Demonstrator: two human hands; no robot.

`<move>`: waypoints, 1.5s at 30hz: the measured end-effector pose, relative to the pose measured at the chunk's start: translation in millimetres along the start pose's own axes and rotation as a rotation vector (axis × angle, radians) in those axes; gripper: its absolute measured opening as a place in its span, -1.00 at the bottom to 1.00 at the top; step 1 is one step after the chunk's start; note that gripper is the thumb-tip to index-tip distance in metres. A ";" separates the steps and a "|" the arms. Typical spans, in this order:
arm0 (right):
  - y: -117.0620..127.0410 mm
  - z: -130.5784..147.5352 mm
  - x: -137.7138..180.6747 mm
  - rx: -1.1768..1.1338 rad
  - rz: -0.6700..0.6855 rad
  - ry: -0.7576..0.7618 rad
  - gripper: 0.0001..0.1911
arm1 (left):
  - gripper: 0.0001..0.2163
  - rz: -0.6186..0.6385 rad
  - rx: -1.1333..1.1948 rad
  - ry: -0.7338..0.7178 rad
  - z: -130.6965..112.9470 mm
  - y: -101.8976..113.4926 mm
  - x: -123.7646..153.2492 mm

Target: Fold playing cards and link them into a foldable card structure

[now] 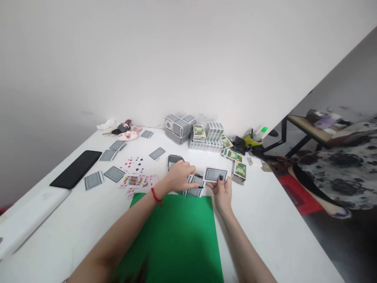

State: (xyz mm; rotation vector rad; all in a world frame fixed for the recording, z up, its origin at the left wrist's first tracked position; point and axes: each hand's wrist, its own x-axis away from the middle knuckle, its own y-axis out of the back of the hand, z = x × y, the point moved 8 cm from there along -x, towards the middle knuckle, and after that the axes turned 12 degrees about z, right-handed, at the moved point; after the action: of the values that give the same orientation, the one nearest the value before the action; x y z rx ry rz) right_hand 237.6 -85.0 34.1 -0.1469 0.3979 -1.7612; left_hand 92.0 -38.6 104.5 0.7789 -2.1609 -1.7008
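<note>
My right hand [223, 195] pinches a playing card [216, 173], its grey patterned back facing up, with the thumb on top. Just to the left, my left hand [180, 177], with a red cord on the wrist, is closed over grey-backed playing cards [194, 192]; the thumb lies across them and some fingers are hidden. More cards [174, 159] show behind that hand. Both hands are above the far edge of a green sheet [173, 236]. Left of them, face-up cards [134, 181] lie in a loose overlapping spread.
Bundled card decks [179, 129] and stacked card boxes [206, 143] stand against the wall. Green-and-yellow boxes [240, 169] lie at the right. A black tablet-like slab [76, 169], face-down cards [94, 180] and a plush trinket [128, 135] are on the left. A person [338, 165] is at the right.
</note>
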 end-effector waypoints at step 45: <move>-28.2 -10.8 47.8 0.299 0.054 -0.339 -0.57 | -0.63 0.118 0.114 0.282 31.3 -18.6 -2.4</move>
State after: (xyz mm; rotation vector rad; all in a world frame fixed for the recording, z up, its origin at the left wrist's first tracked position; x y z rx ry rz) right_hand 197.2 -124.1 28.2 -0.2138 -0.1060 -1.6823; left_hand 81.8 -15.0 78.7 0.8457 -2.0756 -1.3318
